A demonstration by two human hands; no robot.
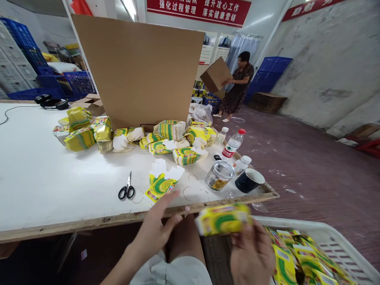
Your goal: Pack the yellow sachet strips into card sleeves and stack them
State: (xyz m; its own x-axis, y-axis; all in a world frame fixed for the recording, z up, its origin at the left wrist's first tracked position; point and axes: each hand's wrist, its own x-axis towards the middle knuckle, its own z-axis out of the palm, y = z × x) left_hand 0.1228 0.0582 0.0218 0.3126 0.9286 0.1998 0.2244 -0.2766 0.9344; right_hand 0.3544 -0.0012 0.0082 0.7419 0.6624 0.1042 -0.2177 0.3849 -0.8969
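Observation:
In my right hand [252, 253] is a small yellow-and-green box [224, 219], its outline blurred by motion; thumb and fingers close on its right end. My left hand [160, 221] is at the table's front edge, thumb and fingers apart, with nothing in it. Just beyond its fingertips lie a few flat yellow box blanks [162, 186] with white flaps. To the right below the table, a white plastic basket [329, 227] holds many similar yellow boxes [305, 257].
Black-handled scissors [126, 190] lie on the white table [74, 178]. Bundles of folded cartons [170, 130] line its back before a large cardboard sheet [142, 71]. A clear jar [219, 176], dark mug [249, 181] and water bottle [233, 144] stand right. A person [240, 83] carries a carton.

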